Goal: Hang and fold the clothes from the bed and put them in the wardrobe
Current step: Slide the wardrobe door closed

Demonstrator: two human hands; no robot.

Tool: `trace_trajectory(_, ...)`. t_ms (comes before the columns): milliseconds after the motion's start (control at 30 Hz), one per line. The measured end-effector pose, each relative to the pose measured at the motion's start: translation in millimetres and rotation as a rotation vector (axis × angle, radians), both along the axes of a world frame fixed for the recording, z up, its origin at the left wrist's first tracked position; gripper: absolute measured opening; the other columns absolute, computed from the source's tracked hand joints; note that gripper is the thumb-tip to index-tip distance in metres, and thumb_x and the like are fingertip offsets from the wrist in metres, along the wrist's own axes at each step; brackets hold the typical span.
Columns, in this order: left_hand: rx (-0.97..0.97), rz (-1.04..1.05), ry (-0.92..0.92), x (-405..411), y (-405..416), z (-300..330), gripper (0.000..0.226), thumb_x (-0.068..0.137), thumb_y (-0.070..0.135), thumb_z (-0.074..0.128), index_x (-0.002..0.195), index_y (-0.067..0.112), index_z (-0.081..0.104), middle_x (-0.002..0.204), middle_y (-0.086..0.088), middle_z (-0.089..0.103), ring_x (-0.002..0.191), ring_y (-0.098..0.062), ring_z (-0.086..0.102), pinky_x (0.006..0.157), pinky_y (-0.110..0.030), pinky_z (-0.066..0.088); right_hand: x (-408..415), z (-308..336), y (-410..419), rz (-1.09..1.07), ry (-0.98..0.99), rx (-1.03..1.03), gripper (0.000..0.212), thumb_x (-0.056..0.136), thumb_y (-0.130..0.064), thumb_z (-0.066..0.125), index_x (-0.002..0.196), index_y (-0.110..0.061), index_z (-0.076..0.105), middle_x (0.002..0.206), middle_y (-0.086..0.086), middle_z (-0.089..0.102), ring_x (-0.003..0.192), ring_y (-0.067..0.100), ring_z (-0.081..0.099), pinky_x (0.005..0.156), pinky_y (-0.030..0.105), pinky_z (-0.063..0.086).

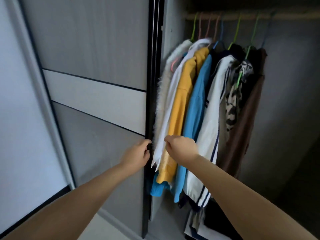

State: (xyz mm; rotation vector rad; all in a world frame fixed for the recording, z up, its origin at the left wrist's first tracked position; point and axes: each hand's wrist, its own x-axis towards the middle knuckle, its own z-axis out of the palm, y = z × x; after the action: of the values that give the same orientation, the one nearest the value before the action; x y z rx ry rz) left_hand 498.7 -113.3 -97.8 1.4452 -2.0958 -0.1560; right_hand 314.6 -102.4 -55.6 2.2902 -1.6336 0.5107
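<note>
Centre frame, the left hand [136, 154] grips the black door edge [150, 101]; the right hand [180, 149] pinches the white shirt [166, 122].

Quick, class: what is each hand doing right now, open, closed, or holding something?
Left hand: grips the dark edge of the wardrobe door.
Right hand: fingers curled at the white shirt; whether it pinches it cannot be told.

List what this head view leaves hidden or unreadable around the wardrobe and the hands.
- Left hand: fingertips hidden behind the door edge.
- Right hand: seen from the back, so its hold on the white garment is unclear.
- Folded pile: dim, cut off by the bottom edge.
- Rail: dark and blurred.
</note>
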Motion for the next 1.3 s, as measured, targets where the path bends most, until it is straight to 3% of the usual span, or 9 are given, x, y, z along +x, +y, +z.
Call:
trace_trajectory(133, -0.212, -0.011, -0.059, 34, -42, 15, 0.051, 0.085, 0.008, 0.061, 0.134, 0.006, 0.051, 0.127, -0.018, 0.053, 0.116, -0.033, 0.052, 0.093, -0.036, 0.041, 52, 17, -39, 0.135, -0.067, -0.198, 0.025, 0.092, -0.016, 0.048, 0.110, -0.014, 0.067, 0.105, 0.005, 0.065, 0.098, 0.027, 0.060, 0.081, 0.034, 0.044)
trace_trajectory(233, -0.330, 0.057, -0.247, 58, -83, 20, 0.071, 0.078, 0.021, 0.073, 0.141, 0.006, 0.043, 0.144, -0.022, 0.041, 0.134, -0.037, 0.040, 0.108, -0.051, 0.030, 90, 39, -77, 0.165, -0.068, -0.394, 0.023, 0.080, -0.007, 0.065, 0.102, -0.006, 0.071, 0.111, 0.014, 0.066, 0.105, 0.034, 0.062, 0.094, 0.044, 0.047)
trace_trajectory(300, -0.380, 0.070, -0.374, 75, -112, 24, 0.089, 0.063, 0.037, 0.085, 0.137, 0.004, 0.048, 0.143, -0.023, 0.044, 0.131, -0.039, 0.043, 0.102, -0.063, 0.032, 116, 56, -105, 0.167, -0.076, -0.476, 0.029, 0.074, -0.001, 0.069, 0.102, -0.003, 0.070, 0.119, 0.020, 0.062, 0.116, 0.038, 0.057, 0.102, 0.051, 0.042)
trace_trajectory(400, -0.450, -0.024, -0.546, 101, -156, 28, 0.100, 0.045, 0.052, 0.090, 0.128, 0.006, 0.060, 0.138, -0.025, 0.049, 0.126, -0.040, 0.049, 0.091, -0.071, 0.037, 155, 81, -146, 0.170, -0.067, -0.501, 0.041, 0.074, 0.007, 0.064, 0.114, -0.001, 0.064, 0.140, 0.025, 0.046, 0.137, 0.041, 0.035, 0.113, 0.056, 0.026)
trace_trajectory(533, -0.528, -0.153, -0.704, 115, -201, 26, 0.110, 0.037, 0.059, 0.089, 0.132, 0.015, 0.057, 0.140, -0.019, 0.048, 0.129, -0.034, 0.047, 0.093, -0.070, 0.038, 174, 89, -179, -0.025, -0.032, -0.557, 0.054, 0.077, 0.000, 0.063, 0.130, -0.009, 0.057, 0.150, 0.020, 0.034, 0.142, 0.040, 0.024, 0.114, 0.059, 0.016)
trace_trajectory(667, -0.560, -0.182, -0.700, 110, -218, 17, 0.125, 0.036, 0.064, 0.085, 0.141, 0.017, 0.036, 0.146, -0.018, 0.031, 0.135, -0.033, 0.032, 0.097, -0.071, 0.032, 158, 77, -191, -0.233, 0.261, -0.646, 0.058, 0.083, -0.025, 0.064, 0.140, -0.024, 0.050, 0.152, 0.006, 0.036, 0.142, 0.029, 0.029, 0.110, 0.062, 0.009)
trace_trajectory(867, -0.655, -0.210, -0.670, 103, -240, 2, 0.128, 0.034, 0.068, 0.083, 0.140, 0.016, 0.035, 0.146, -0.019, 0.030, 0.133, -0.036, 0.032, 0.094, -0.074, 0.025, 147, 70, -205, -0.282, 0.374, -0.699, 0.056, 0.092, -0.032, 0.046, 0.147, -0.028, 0.036, 0.156, 0.004, 0.028, 0.145, 0.028, 0.022, 0.106, 0.071, -0.005)
trace_trajectory(1167, -0.766, -0.250, -0.585, 84, -227, 1, 0.129, 0.031, 0.068, 0.083, 0.139, 0.017, 0.034, 0.145, -0.015, 0.030, 0.131, -0.032, 0.033, 0.090, -0.072, 0.035, 127, 70, -193, -0.275, 0.375, -0.742, 0.059, 0.092, -0.034, 0.054, 0.148, -0.028, 0.035, 0.157, 0.006, 0.027, 0.145, 0.032, 0.012, 0.107, 0.072, 0.000)
trace_trajectory(1300, -0.760, -0.254, -0.569, 70, -217, 2, 0.130, 0.031, 0.067, 0.084, 0.140, 0.018, 0.033, 0.145, -0.015, 0.030, 0.132, -0.032, 0.033, 0.091, -0.071, 0.035, 113, 71, -183, -0.293, 0.389, -0.743, 0.057, 0.092, -0.034, 0.053, 0.147, -0.029, 0.037, 0.156, 0.006, 0.029, 0.145, 0.035, 0.018, 0.107, 0.071, 0.000)
